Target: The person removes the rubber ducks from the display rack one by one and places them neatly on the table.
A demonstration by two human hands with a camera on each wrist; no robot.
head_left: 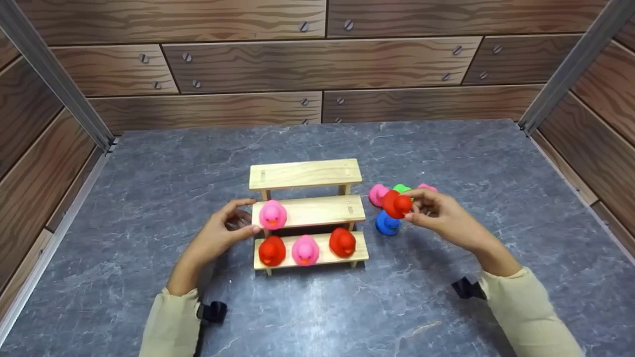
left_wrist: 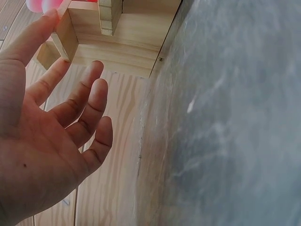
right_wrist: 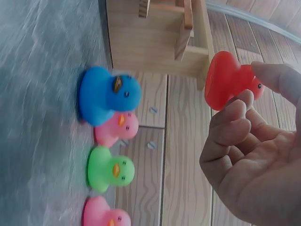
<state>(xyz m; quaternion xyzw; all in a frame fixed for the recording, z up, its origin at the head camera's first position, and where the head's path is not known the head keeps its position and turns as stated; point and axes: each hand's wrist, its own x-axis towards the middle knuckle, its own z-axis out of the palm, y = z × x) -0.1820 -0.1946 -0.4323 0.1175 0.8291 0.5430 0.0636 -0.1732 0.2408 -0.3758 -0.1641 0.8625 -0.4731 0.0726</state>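
Observation:
A three-step wooden stand (head_left: 317, 210) sits on the table. My left hand (head_left: 223, 225) is at its left side, thumb and index finger gripping opposite edges of the middle step's end (left_wrist: 66, 35); the other fingers stay loosely spread. A pink rubber duck (head_left: 273, 215) sits at that end of the middle step. On the bottom step are a red duck (head_left: 272, 251), another pink duck (head_left: 305, 250) and a second red duck (head_left: 342, 243). My right hand (head_left: 436, 213) pinches a red rubber duck (right_wrist: 230, 82) by its head, raised off the table to the right of the stand.
Right of the stand, a blue duck (right_wrist: 103, 96), a green duck (right_wrist: 108, 169) and two pink ducks (right_wrist: 115, 129) stand close together on the grey marbled table (head_left: 149, 208). Wood-patterned walls (head_left: 317, 64) enclose the back and sides. The top step (head_left: 305, 174) is the rearmost.

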